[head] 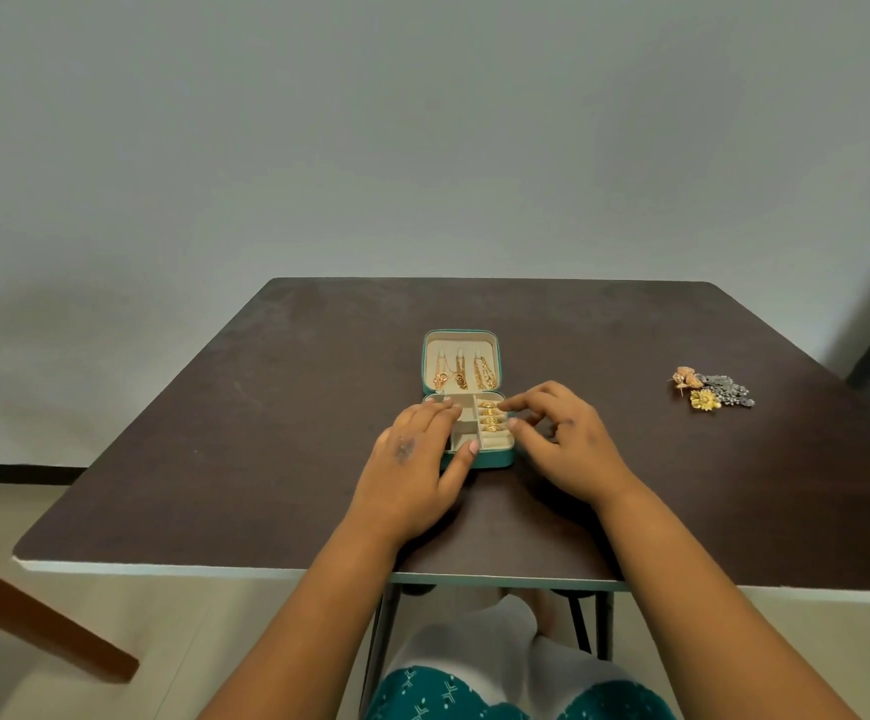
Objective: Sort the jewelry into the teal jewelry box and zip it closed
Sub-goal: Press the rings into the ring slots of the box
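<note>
The teal jewelry box [495, 459] lies open mid-table. Its lid [461, 340] is folded back flat, and three gold chains [461, 374] hang inside it. Several gold rings [491, 415] sit in the cream ring rolls on the right side of the base. My left hand [417, 449] rests on the left side of the base, fingers laid across the compartments and thumb at the near edge. My right hand [562, 433] is at the box's right side. Its index fingertip touches the topmost ring, its thumb is by the box wall, and I see nothing pinched.
A small pile of gold and silver earrings [711, 389] lies on the dark brown table [266, 433] at the right, well apart from the box. A wooden bar [43, 626] crosses the lower left below the table's near edge. My knees show under the table.
</note>
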